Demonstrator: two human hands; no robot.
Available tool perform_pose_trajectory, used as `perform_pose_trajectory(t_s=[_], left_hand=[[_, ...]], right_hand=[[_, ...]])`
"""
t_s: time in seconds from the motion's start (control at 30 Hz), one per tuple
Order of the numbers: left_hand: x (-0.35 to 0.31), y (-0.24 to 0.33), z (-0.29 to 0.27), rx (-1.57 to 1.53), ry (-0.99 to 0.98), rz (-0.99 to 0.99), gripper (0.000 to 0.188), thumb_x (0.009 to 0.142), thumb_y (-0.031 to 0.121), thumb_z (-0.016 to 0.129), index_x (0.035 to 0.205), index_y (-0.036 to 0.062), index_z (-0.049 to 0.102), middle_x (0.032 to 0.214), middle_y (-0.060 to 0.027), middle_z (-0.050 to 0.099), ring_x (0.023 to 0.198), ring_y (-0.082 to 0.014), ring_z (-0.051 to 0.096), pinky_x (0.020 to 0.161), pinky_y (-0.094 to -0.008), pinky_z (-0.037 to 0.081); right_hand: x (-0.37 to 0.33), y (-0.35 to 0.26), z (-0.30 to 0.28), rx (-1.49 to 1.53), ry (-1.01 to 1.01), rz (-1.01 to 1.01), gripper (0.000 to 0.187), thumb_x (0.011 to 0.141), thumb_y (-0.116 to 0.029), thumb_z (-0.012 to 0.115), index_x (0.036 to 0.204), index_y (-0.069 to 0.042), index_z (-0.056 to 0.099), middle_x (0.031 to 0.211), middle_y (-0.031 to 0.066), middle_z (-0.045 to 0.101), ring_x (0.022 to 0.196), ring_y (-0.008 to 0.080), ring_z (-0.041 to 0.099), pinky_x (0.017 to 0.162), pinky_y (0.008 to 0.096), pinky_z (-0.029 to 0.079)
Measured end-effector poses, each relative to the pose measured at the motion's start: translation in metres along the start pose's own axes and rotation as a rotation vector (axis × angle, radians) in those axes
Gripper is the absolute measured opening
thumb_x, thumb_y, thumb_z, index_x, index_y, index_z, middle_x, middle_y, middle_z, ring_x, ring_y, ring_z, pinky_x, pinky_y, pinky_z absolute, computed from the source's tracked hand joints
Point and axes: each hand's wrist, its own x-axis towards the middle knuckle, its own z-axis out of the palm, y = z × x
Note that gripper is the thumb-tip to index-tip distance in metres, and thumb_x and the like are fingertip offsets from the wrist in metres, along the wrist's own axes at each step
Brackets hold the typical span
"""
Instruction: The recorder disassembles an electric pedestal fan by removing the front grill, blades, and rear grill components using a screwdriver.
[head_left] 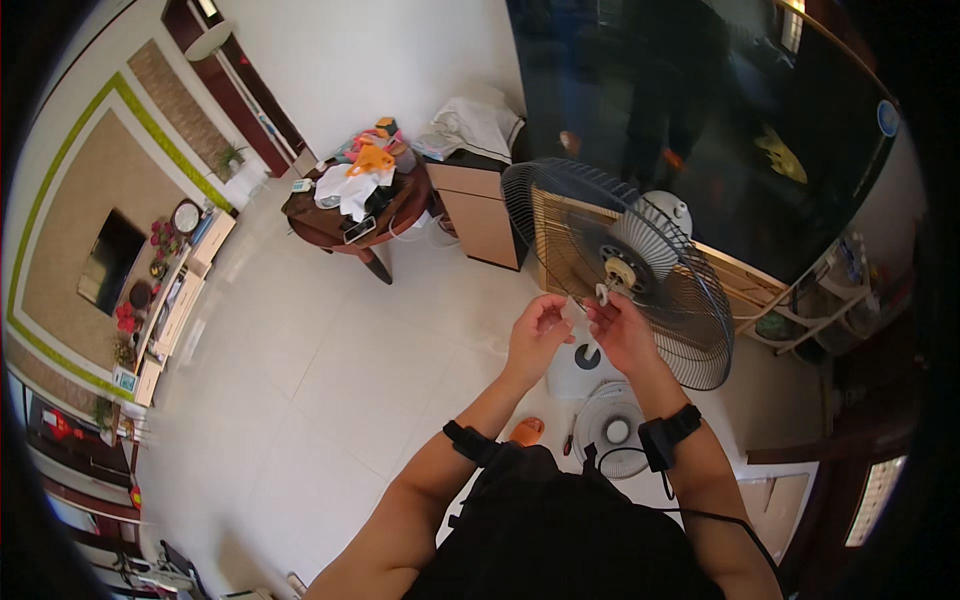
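A standing fan without blades is in front of me. Its dark wire rear grille point(700, 300) surrounds a yellowish hub point(622, 270) with a thin shaft, and its white motor housing point(655, 215) is behind. My left hand point(540, 332) is just left of the shaft, finger and thumb pinched around a small pale piece too indistinct to name. My right hand point(624, 332) is close beside it, its fingertips closed on a small white ring-shaped part point(602, 293) near the shaft's end. Below the hands is the fan's white base point(575, 378).
On the floor by my feet lie a round white fan grille point(610, 430) and a screwdriver point(568, 444). An orange slipper point(527, 431) shows beside them. A large fish tank point(720, 120) stands behind the fan. Further left are a cabinet point(478, 215) and a cluttered round table point(310, 225).
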Motion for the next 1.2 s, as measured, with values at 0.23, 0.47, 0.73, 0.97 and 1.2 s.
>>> perform_pose_trajectory(t_s=[0.23, 0.47, 0.73, 0.97, 1.2], left_hand=[[-0.009, 0.007, -0.014, -0.160, 0.006, -0.137, 0.030, 0.086, 0.006, 0.051, 0.116, 0.0019, 0.049, 0.107, -0.0048, 0.052, 0.092, -0.0147, 0.055, 0.073, -0.0323, 0.052], [-0.001, 0.002, -0.041, -0.229, -0.023, -0.220, 0.029, 0.086, 0.006, 0.052, 0.115, 0.0033, 0.051, 0.104, -0.0056, 0.056, 0.092, -0.0158, 0.057, 0.072, -0.0309, 0.051], [0.038, -0.012, -0.062, -0.443, -0.155, -0.231, 0.031, 0.087, 0.008, 0.051, 0.117, 0.0055, 0.049, 0.105, -0.0092, 0.058, 0.094, -0.0223, 0.060, 0.074, -0.0344, 0.051], [0.071, -0.016, -0.075, -0.589, -0.405, -0.318, 0.031, 0.086, 0.007, 0.049, 0.117, 0.0070, 0.049, 0.111, -0.0114, 0.057, 0.098, -0.0246, 0.059, 0.076, -0.0382, 0.052], [0.076, -0.003, -0.079, -0.797, -0.570, -0.498, 0.033, 0.089, 0.017, 0.043, 0.119, 0.0054, 0.048, 0.112, -0.0094, 0.056, 0.098, -0.0219, 0.057, 0.069, -0.0335, 0.052]], right_hand=[[-0.001, 0.000, 0.009, -0.094, -0.075, -0.047, 0.013, 0.085, -0.013, 0.054, 0.096, -0.006, 0.052, 0.090, 0.0108, 0.061, 0.074, 0.0150, 0.057, 0.066, 0.0256, 0.046], [-0.005, 0.011, 0.004, -0.284, -0.157, 0.114, 0.031, 0.082, -0.005, 0.050, 0.112, 0.001, 0.049, 0.087, 0.0127, 0.061, 0.070, 0.0150, 0.057, 0.065, 0.0242, 0.046], [0.001, 0.009, 0.006, -0.196, -0.119, 0.141, 0.037, 0.082, -0.004, 0.043, 0.119, 0.000, 0.047, 0.098, 0.0182, 0.061, 0.081, 0.0202, 0.060, 0.076, 0.0281, 0.050], [0.009, 0.027, 0.000, -0.090, -0.115, 0.054, 0.036, 0.079, -0.001, 0.044, 0.114, 0.000, 0.048, 0.105, 0.0221, 0.058, 0.082, 0.0247, 0.061, 0.076, 0.0323, 0.050], [-0.009, 0.037, 0.017, -0.005, -0.056, -0.001, 0.030, 0.080, -0.002, 0.048, 0.110, -0.003, 0.048, 0.105, 0.0207, 0.057, 0.080, 0.0229, 0.059, 0.069, 0.0301, 0.048]])
